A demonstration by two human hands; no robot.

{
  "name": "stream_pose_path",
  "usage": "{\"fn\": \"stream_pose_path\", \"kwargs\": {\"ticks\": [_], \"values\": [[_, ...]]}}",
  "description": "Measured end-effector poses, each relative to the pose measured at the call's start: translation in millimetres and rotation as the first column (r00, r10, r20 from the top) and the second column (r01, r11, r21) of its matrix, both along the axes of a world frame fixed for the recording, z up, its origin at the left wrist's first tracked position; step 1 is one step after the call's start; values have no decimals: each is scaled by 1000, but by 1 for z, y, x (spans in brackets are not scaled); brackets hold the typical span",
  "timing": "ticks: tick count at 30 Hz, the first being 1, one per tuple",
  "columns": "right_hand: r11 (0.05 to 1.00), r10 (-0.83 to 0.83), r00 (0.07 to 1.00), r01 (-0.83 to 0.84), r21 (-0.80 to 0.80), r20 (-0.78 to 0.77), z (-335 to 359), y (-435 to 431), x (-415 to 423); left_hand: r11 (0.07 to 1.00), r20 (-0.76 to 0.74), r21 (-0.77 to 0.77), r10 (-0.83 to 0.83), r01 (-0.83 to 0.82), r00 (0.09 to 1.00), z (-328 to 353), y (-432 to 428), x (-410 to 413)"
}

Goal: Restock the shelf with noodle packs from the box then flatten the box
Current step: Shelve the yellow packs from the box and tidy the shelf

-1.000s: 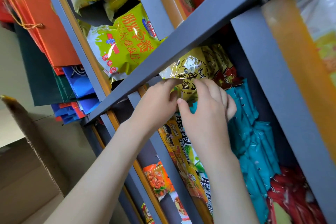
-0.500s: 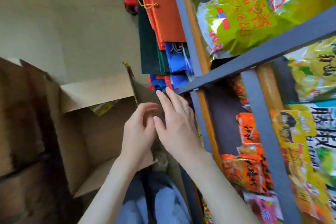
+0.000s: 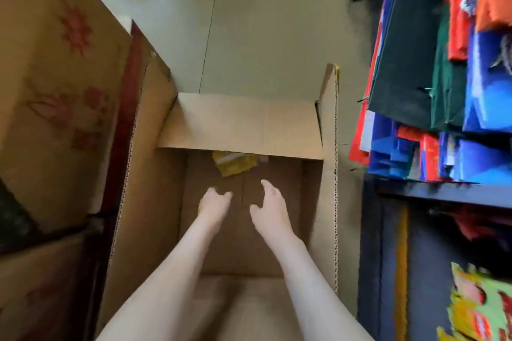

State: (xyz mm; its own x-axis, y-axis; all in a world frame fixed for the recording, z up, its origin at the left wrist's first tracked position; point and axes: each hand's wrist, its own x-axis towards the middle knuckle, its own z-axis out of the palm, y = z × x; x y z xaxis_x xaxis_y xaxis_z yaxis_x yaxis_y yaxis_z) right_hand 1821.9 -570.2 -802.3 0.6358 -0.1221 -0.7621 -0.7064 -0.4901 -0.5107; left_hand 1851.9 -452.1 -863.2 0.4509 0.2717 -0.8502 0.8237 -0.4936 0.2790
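Two bare hands are down inside the open brown corrugated cardboard box (image 3: 329,174), neither holding anything; left hand (image 3: 214,202) has its fingers loosely curled, thumb and fingertips apart, nothing between them; right hand (image 3: 270,203) is relaxed, fingers stretched forward, thumb spread to the side; the hands are side by side, near each other but not touching; cannot tell whether either touches the box floor.

One crumpled yellow noodle pack (image 3: 234,165) lies on the box floor at the far end, just beyond the fingertips and apart from both hands; its far edge is hidden under the far box flap (image 3: 241,124), which leans inward over the opening.

Right side flap (image 3: 328,86) stands upright; left box wall (image 3: 149,174) is right beside stacked tan cardboard cartons with red print (image 3: 55,77); the box stands on a pale tiled floor (image 3: 263,22).

Right of the box is a dark blue-grey shelf unit (image 3: 443,194); above its board are paper gift bags in orange, dark green and blue (image 3: 410,50), packed close together; the lower level holds yellow-green snack packs (image 3: 476,310), blurred, print unreadable.
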Motion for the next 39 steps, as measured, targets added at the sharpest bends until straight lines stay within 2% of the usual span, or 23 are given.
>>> {"fn": "stream_pose_path", "kwargs": {"ticks": [2,5,7,9,12,15,17,20,22,25,27,29,30,32,35,39], "values": [[999,-51,998,51,-11,-27,-38,-1,13,987,-11,-42,152,-152,988,-38,3,20],[995,-96,994,95,-20,-50,-82,-5,30,971,39,-83,230,-227,972,-78,4,47],[990,-144,988,144,-8,-58,-102,-8,39,940,81,-192,301,-281,950,-91,3,66],[979,-204,977,204,-15,-55,-118,-10,46,932,125,-258,292,-253,948,-97,4,79],[958,-287,957,286,-27,-35,-125,-6,48,943,297,-249,291,-220,910,-94,5,81],[948,-317,948,318,28,-30,-104,4,35,934,344,-248,334,-258,878,-70,-4,64],[948,-311,950,313,58,-42,-77,7,25,946,285,-179,312,-269,906,-54,-7,46],[938,-312,944,324,124,-107,-27,11,12,979,211,-54,203,-195,956,-12,-6,12],[916,-335,924,365,166,-185,16,12,6,991,220,20,122,-130,968,32,-9,-8],[828,-422,846,506,241,-325,96,8,4,990,260,126,-92,60,961,120,-22,-30],[750,-483,768,611,254,-422,151,5,7,949,374,198,-306,248,875,181,-28,-45],[680,-548,693,695,232,-469,203,1,9,858,499,288,-514,426,698,234,-33,-63],[652,-575,668,723,229,-473,221,-2,9,823,525,322,-566,467,636,256,-36,-68],[618,-602,651,747,246,-463,276,-15,6,795,577,322,-595,514,559,313,-39,-69],[628,-618,667,737,251,-416,350,-35,-8,763,659,300,-600,572,455,383,-44,-73],[607,-688,672,740,291,-274,417,-60,-31,640,736,128,-574,758,360,451,-41,-75]]}}
